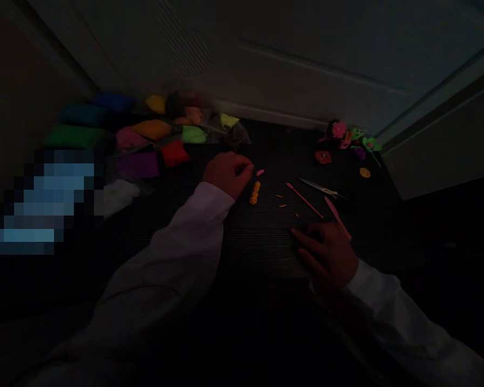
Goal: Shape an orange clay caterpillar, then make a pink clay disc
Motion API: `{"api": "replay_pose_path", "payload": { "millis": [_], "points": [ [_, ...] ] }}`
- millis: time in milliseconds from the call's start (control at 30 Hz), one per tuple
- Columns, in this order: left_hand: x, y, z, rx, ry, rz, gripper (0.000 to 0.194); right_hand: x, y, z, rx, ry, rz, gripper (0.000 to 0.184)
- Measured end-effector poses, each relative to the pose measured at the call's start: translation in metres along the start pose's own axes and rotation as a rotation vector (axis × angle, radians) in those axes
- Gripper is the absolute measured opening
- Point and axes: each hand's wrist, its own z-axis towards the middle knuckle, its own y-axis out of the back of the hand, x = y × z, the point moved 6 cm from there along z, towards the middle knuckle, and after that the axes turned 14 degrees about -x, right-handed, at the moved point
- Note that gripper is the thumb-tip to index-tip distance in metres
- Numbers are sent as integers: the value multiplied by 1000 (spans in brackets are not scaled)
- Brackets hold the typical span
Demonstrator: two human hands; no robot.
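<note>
The fingers of my left hand (228, 173) are pinched together above the dark table, and whatever is between the fingertips is too dim to see. Just right of them lies a small pink piece of clay (260, 172). A yellow-orange clay caterpillar (255, 192) with dark eye dots rests below the fingertips. My right hand (328, 252) is low over the table's front, index finger stretched out and nothing visible in it. Thin orange clay scraps (282, 205) lie beyond that finger. A pink modelling stick (304, 199) and a pink plastic knife (337, 216) lie close by.
Scissors (318, 186) lie on the right. Clay flowers (339, 129), a red clay ring (323, 157) and a yellow round disc (365, 172) stand at the back right. Several coloured clay packets (137, 164) crowd the left. A pixelated bright patch (44, 199) covers the far left.
</note>
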Motion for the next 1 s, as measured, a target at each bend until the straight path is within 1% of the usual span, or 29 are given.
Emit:
{"api": "replay_pose_path", "payload": {
  "millis": [67,200,333,400,500,633,733,867,1000],
  "points": [
    [0,0,0,-3,-1,-1,23,1,-1,0,11,8,-23,42],
    [-1,0,0,-5,0,-8,23,-1,-1,0,5,-40,-81,44],
    [-1,0,0,-8,-2,-15,23,1,-3,0,38,-2,-60,43],
    [-1,0,0,-6,-3,-17,23,0,-3,0,52,-10,-62,46],
    [-2,1,-1,7,2,-38,22,-2,-3,-1,39,-31,-80,49],
    [-4,2,-2,18,-1,-34,22,1,-5,-4,16,55,-78,47],
    [-5,2,-3,20,2,-74,22,-1,-5,-5,-31,45,-90,50],
    [-4,2,-3,17,1,-96,21,2,-7,-5,-1,102,-74,46],
    [-4,2,-3,-3,-21,-102,21,0,-6,-4,5,66,-89,50]
  ]
}}
